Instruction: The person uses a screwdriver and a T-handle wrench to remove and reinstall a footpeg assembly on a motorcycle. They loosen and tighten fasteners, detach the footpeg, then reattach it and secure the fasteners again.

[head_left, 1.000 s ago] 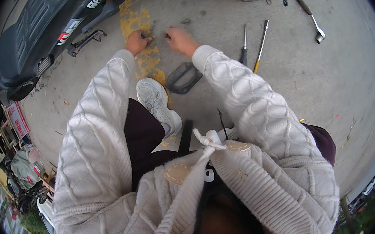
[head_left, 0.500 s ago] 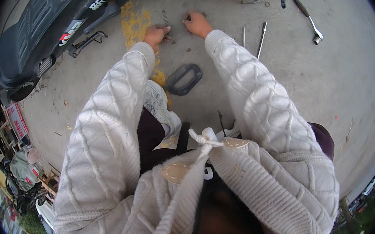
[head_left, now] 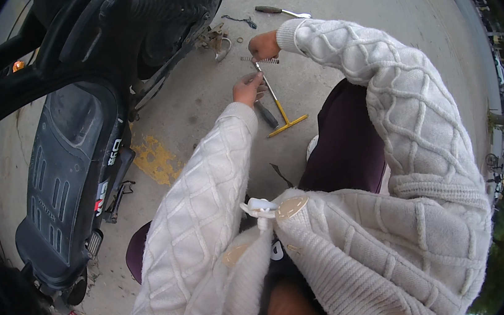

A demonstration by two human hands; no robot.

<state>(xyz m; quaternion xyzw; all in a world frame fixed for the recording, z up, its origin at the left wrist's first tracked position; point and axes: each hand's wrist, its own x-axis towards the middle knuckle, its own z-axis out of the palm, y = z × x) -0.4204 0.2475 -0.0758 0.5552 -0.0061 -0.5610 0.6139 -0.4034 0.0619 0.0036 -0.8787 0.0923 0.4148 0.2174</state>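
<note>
My right hand (head_left: pixel 263 46) is closed on a coil spring (head_left: pixel 268 61), its fingers bent down and partly covering it. The spring lies crosswise over the tip of a T-handle wrench (head_left: pixel 286 120), which has a yellow grip and a long metal shaft. Close below is my left hand (head_left: pixel 248 89), with fingers drawn together beside that shaft; anything in them is hidden. A tool with a dark handle (head_left: pixel 267 116) lies on the concrete between my left hand and the yellow grip.
A ratchet wrench (head_left: pixel 280 12) lies beyond my right hand. Near it are a short dark cable (head_left: pixel 241 20), a small ring (head_left: pixel 240 40) and a metal bracket (head_left: pixel 217 44). A black scooter (head_left: pixel 72 184) fills the left side. Faded yellow paint (head_left: pixel 156 159) marks the ground.
My view and body have turned right. Both hands have moved from the yellow line to the tools, and the spring is now by my right hand. The T-handle wrench's yellow grip has come into sight.
</note>
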